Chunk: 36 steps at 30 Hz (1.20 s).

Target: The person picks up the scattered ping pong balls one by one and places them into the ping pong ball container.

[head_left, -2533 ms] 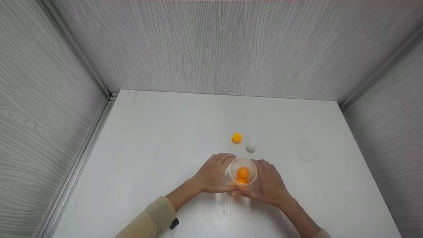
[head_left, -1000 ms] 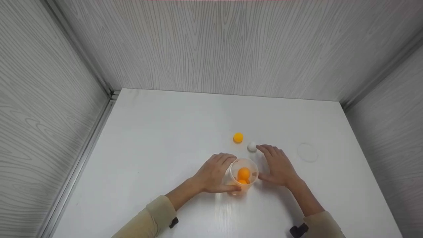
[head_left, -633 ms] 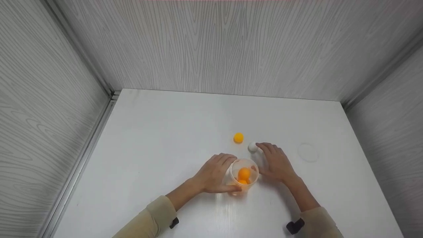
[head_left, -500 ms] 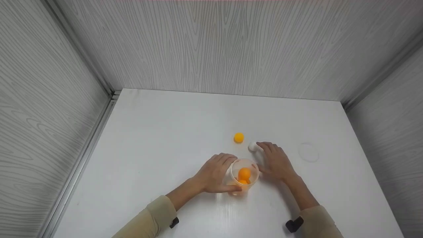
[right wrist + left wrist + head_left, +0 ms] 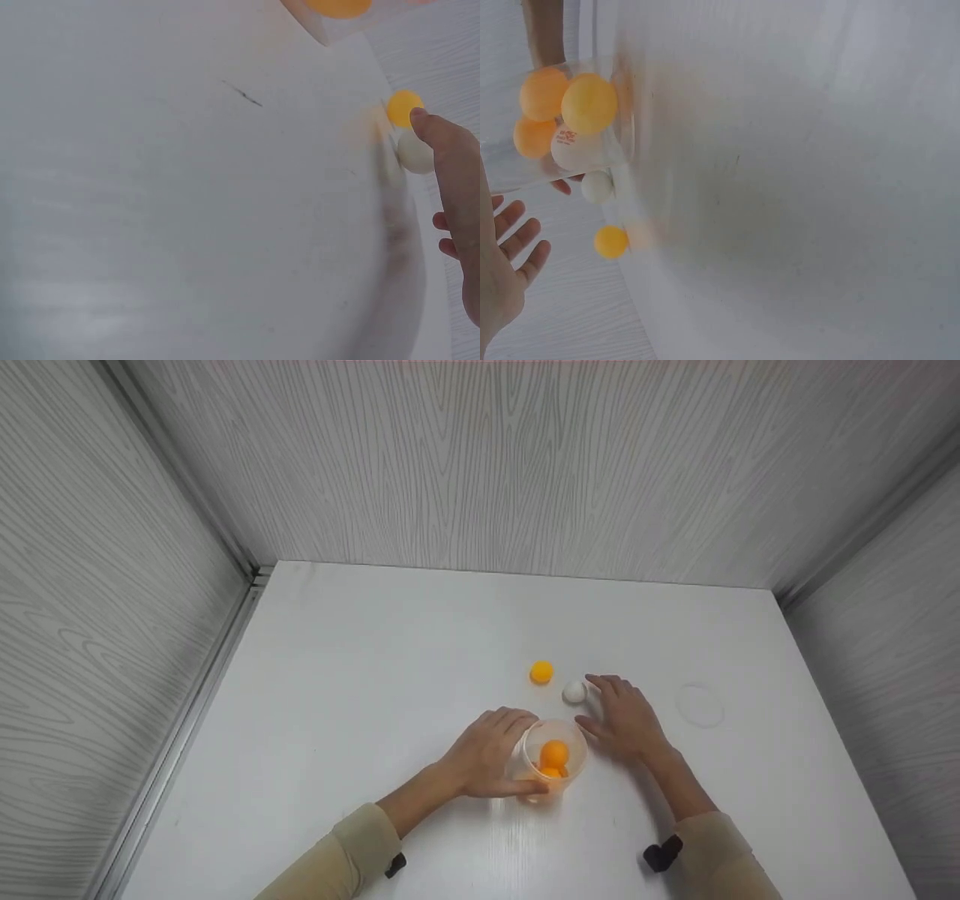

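Observation:
My left hand (image 5: 480, 757) holds a clear plastic cup (image 5: 551, 729), thumb across its near side and fingers along the far left. The cup stands upright on the table. In the left wrist view it contains several table tennis balls, orange ones (image 5: 544, 94) and a white one (image 5: 574, 148) with red print. My right hand (image 5: 626, 724) is spread just right of a loose white ball (image 5: 574, 692), forefinger beyond it and thumb near the cup rim. An orange-yellow ball (image 5: 541, 672) lies behind and left of the white one. In the right wrist view, the thumb (image 5: 431, 126) overlaps both loose balls.
A faint, clear round outline, like a lid (image 5: 700, 706), lies on the white table (image 5: 375, 660) to the right. Grey wood-grain panels rise at the back (image 5: 480, 472), left (image 5: 90, 622) and right (image 5: 885, 622).
My right hand has left the cup and moved forward to the white ball. Its fingertips, which overlapped the ball half a second ago, now sit just right of it. My left hand stays put.

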Motion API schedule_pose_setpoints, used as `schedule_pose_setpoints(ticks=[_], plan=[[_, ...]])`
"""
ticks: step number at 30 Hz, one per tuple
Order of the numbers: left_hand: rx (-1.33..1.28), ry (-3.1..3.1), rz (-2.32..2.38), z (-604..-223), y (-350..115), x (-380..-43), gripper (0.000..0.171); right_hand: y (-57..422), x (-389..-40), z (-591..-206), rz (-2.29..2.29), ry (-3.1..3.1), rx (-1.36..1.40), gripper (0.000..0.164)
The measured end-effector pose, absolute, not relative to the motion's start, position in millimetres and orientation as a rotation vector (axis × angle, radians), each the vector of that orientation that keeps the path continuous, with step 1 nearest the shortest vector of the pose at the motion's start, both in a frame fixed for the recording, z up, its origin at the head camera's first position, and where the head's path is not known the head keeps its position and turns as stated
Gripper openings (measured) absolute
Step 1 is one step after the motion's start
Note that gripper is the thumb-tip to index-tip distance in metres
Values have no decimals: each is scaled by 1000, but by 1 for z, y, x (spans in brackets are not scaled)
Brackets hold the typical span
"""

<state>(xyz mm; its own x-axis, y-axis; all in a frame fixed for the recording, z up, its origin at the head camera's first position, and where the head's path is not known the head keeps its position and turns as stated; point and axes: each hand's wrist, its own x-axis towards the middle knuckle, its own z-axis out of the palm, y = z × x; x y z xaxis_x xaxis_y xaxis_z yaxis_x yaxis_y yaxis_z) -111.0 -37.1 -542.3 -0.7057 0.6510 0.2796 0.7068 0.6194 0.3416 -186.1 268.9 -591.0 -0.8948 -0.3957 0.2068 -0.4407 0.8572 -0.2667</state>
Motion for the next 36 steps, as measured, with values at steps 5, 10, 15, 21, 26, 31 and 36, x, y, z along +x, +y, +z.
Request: schedule_pose_setpoints(ticks=[5, 10, 15, 21, 26, 31, 36], plan=[[-1137, -2712, -662, -542, -37, -111, 87, 269, -191, -594, 498, -2907, 637, 73], [-1139, -2707, -660, -542, -37, -111, 86, 267, -194, -595, 526, -2935, 613, 71], [-1148, -2686, -672, -542, -37, -110, 86, 265, -197, -598, 522, -2917, 606, 67], [-1151, -2688, -658, -542, -37, -111, 86, 261, -201, -596, 531, -2920, 600, 62], [-1148, -2706, -672, -542, -36, -111, 86, 260, -203, -596, 515, -2921, 614, 60], [-1146, -2713, -674, -542, -36, -111, 85, 260, -203, -597, 515, -2900, 632, 59], [-1147, -2713, -661, -542, -36, -111, 86, 260, -204, -600, 501, -2886, 639, 57]])
